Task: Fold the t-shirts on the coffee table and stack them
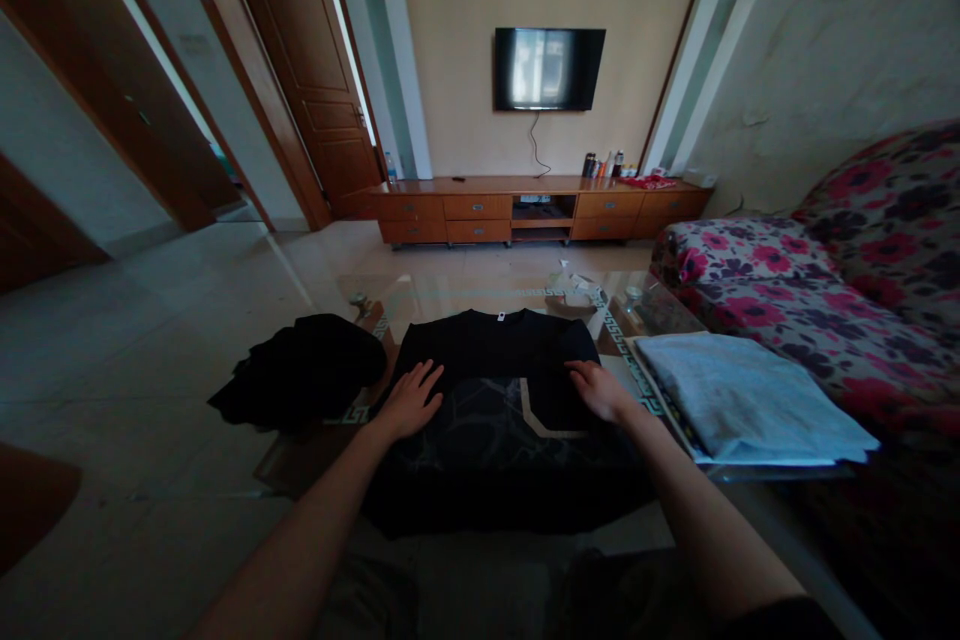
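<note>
A black T-shirt with a grey marbled print and a pale angular line is spread on the glass coffee table, its collar at the far side and its near part hanging over the front edge. On the shirt's left side rests my left hand, flat, fingers spread. My right hand lies on the right side by the sleeve, fingers stretched inward and apart. Neither hand grips the cloth. To the left sits a heap of black cloth.
At the table's right lies a pale blue sheet-like stack. Crumpled clear plastic is at the far side. A flowered sofa stands on the right. Beyond are a wooden TV cabinet with bottles and a wall television.
</note>
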